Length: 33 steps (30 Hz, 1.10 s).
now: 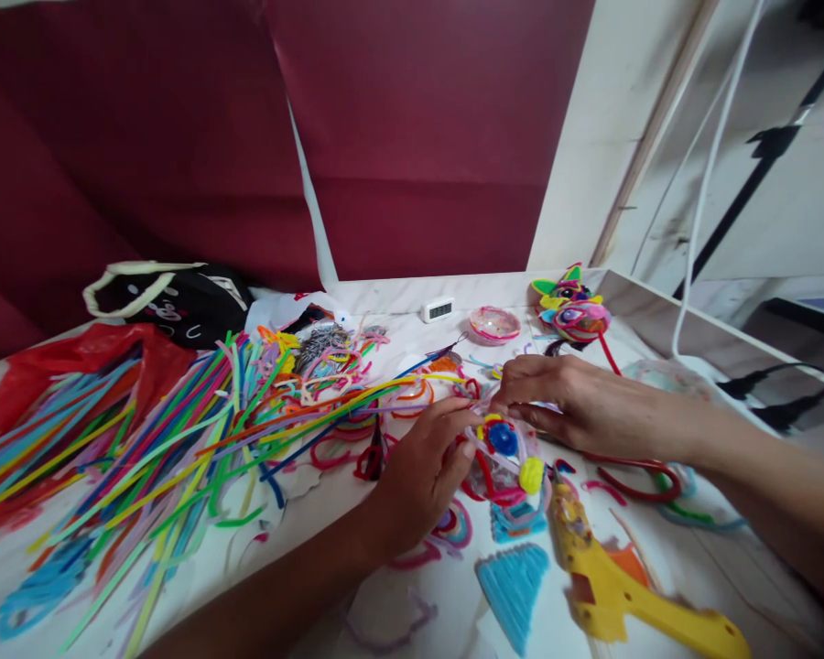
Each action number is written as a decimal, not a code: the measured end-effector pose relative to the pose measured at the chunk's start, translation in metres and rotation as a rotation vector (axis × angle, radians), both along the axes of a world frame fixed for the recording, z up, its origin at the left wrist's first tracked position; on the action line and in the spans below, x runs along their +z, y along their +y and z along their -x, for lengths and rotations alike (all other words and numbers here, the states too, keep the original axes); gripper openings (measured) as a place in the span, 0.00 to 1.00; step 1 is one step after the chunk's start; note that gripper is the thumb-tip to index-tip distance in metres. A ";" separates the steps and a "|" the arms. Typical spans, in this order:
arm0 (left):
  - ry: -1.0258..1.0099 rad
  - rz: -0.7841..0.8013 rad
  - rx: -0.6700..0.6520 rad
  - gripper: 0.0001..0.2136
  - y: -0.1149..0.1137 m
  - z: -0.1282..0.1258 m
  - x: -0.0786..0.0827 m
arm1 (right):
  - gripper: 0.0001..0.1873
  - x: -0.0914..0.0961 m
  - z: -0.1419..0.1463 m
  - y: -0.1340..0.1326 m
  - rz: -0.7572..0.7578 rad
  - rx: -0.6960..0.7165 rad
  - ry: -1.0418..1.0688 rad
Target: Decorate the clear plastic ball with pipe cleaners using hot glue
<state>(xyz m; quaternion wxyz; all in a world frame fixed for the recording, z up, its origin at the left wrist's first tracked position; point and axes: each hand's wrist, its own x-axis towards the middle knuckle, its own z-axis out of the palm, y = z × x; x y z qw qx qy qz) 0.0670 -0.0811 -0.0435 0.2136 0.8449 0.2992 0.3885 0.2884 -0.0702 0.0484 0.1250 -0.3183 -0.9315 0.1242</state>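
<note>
A pipe-cleaner craft figure (502,439) lies between my hands, with a blue disc edged in yellow and red, a small yellow ball and lilac and red strands. My left hand (429,467) grips its left side, fingers curled and thumb bent in. At its upper edge my right hand (567,398) is closed in a pinch, apparently on lilac strands; the fingertips hide the exact spot. Just below the figure are a light-blue fuzzy triangle (515,590) and a small rainbow arch (453,523). A yellow hot glue gun (594,586) lies below my right hand.
Loose colourful pipe cleaners (199,439) cover the left side, beside a red plastic bag (144,357) and a black pouch (171,307). At the back stand a white digital timer (438,310), a pink-rimmed bowl (494,326) and a colourful fuzzy figure (571,307). A white cable (707,174) hangs at right.
</note>
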 end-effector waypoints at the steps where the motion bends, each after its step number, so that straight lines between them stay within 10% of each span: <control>1: -0.001 0.003 -0.001 0.13 0.000 0.000 0.000 | 0.12 0.000 0.000 -0.001 -0.004 -0.001 -0.001; 33: -0.049 0.016 -0.056 0.09 0.012 -0.004 0.018 | 0.12 -0.004 -0.024 -0.028 -0.136 -0.127 0.104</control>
